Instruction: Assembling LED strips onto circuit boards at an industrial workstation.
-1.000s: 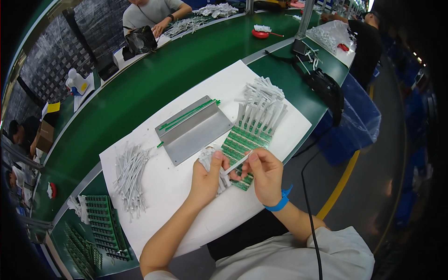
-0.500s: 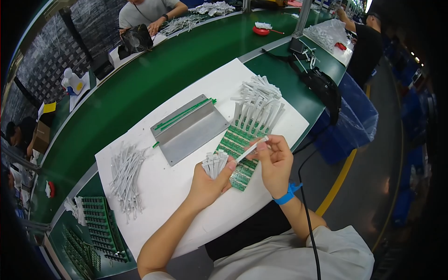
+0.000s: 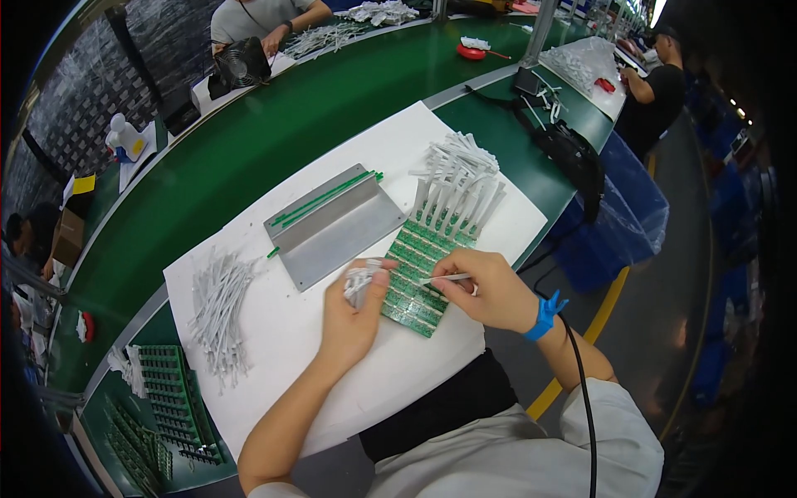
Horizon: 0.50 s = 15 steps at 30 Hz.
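A green circuit board panel (image 3: 413,309) lies on the white sheet in front of me. Flat white cables (image 3: 452,203) are set along its far end and spread out beyond it. My left hand (image 3: 353,319) is closed around a bundle of short white flat cables (image 3: 357,286) beside the panel's left edge. Over the panel, my right hand (image 3: 494,290) pinches one white flat cable (image 3: 447,278), whose tip points left, low over the board. Whether that tip touches the board I cannot tell. A blue band (image 3: 545,315) circles my right wrist.
A grey metal angle plate (image 3: 344,236) with green strips stands beyond my left hand. Loose white cables (image 3: 220,307) are piled at left, near stacked green panels (image 3: 170,398). A green conveyor belt (image 3: 332,108) curves behind; a black bag (image 3: 573,158) lies right. Co-workers sit and stand farther off.
My right hand has turned over and brought the single cable down to the board. My left hand has let go of that cable's end and moved slightly left with its bundle.
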Motion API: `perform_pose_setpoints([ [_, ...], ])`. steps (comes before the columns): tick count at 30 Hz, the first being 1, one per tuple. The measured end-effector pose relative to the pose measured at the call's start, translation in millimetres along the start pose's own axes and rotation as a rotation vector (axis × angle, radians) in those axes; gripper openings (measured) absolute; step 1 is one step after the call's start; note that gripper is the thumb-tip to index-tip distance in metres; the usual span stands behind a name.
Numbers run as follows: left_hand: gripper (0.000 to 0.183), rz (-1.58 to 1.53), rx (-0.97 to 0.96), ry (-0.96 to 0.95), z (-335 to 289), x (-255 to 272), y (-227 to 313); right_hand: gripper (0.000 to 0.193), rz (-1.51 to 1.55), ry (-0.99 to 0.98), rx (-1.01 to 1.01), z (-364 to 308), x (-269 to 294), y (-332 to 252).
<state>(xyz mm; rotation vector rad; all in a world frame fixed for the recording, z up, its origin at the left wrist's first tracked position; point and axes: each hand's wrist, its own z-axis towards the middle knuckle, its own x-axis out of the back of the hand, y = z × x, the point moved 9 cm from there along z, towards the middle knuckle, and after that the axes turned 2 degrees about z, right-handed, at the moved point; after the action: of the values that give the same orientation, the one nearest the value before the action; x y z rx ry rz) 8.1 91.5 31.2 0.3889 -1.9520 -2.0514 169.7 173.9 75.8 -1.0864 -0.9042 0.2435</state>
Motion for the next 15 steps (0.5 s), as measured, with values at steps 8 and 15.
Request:
perform_pose_setpoints([
  [8, 0.030, 0.071, -0.125, 0.215, -10.7, 63.4, -27.8, 0.008, -0.453, -0.127, 0.121, 27.3, 29.3, 17.5],
  [15, 0.036, 0.481, -0.146, 0.022, -9.8, 47.5, -14.9, 0.009, -0.725, -0.329, 0.176, 51.2, 21.1, 27.8],
])
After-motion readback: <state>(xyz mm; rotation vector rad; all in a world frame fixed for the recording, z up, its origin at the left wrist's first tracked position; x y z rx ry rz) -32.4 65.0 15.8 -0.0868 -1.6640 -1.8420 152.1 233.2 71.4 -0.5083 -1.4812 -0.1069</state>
